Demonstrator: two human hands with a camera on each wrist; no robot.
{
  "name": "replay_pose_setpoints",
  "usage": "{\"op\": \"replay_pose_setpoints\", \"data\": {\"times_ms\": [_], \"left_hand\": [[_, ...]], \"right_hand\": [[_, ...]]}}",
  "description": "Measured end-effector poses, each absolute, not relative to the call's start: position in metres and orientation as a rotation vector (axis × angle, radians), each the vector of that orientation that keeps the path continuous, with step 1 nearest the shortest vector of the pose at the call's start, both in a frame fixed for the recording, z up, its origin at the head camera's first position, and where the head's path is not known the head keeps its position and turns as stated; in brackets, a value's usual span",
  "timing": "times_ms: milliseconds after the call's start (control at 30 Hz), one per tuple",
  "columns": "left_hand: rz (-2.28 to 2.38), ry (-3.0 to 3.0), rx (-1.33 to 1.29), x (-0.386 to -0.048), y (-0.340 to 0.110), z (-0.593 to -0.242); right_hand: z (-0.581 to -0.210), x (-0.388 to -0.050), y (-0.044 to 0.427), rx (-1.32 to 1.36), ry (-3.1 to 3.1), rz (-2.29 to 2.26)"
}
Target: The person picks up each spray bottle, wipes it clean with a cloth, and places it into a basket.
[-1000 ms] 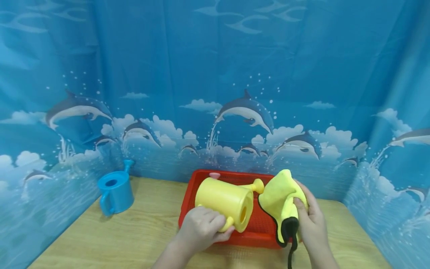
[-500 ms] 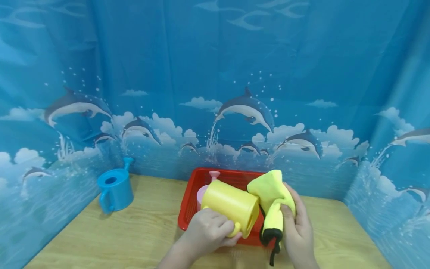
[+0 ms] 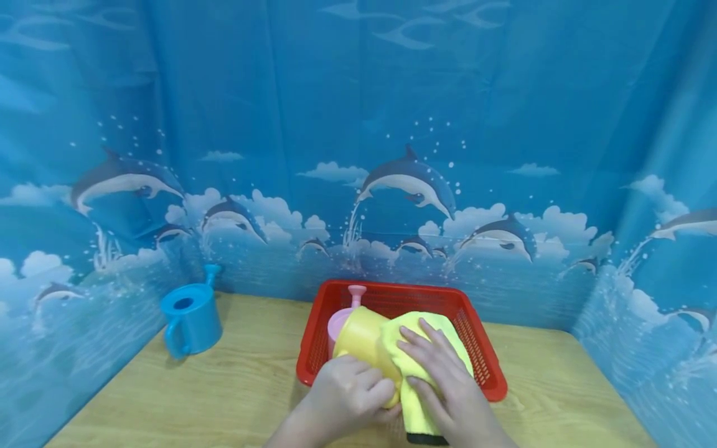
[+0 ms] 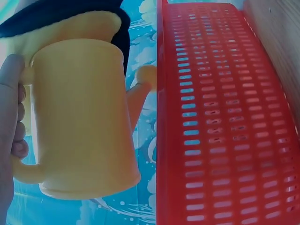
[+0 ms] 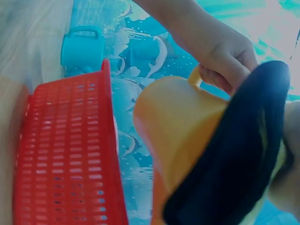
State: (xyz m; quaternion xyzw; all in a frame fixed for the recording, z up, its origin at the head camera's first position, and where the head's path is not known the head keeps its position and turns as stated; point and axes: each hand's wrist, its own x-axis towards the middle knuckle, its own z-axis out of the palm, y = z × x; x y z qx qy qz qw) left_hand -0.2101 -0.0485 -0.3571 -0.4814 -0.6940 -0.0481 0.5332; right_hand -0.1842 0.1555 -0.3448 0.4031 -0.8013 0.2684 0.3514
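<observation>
My left hand (image 3: 350, 395) grips the handle of a yellow watering can (image 4: 84, 122), which is tilted on its side above the front of a red basket (image 3: 493, 382). My right hand (image 3: 442, 376) lies over a bright yellow cloth (image 3: 411, 407) with black edging, its fingers fairly straight, and presses it against the can's top end. The cloth hides that end in the head view. In the right wrist view the cloth's dark edge (image 5: 234, 150) covers part of the can. The spout (image 4: 138, 101) shows beside the can's body in the left wrist view.
Inside the basket stands a pink watering can (image 3: 338, 322), partly hidden behind the yellow one. A blue watering can (image 3: 193, 320) stands at the left of the wooden table (image 3: 246, 386). A dolphin-printed blue curtain (image 3: 358, 124) hangs behind and at both sides.
My right hand has moved left with the cloth, from gripping it beside the can to laying it over the can's top end. The left hand keeps its grip; the pink can shows more.
</observation>
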Motion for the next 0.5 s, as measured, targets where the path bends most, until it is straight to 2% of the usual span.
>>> {"op": "replay_pose_setpoints", "data": {"times_ms": [267, 500], "left_hand": [[-0.117, -1.673, -1.144, -0.211, -0.051, -0.358], [-0.065, -1.573, -1.102, -0.216, -0.052, -0.359]], "right_hand": [[-0.339, -0.179, 0.166, 1.118, -2.201, 0.495], [-0.321, -0.181, 0.153, 1.095, -2.414, 0.369]]}}
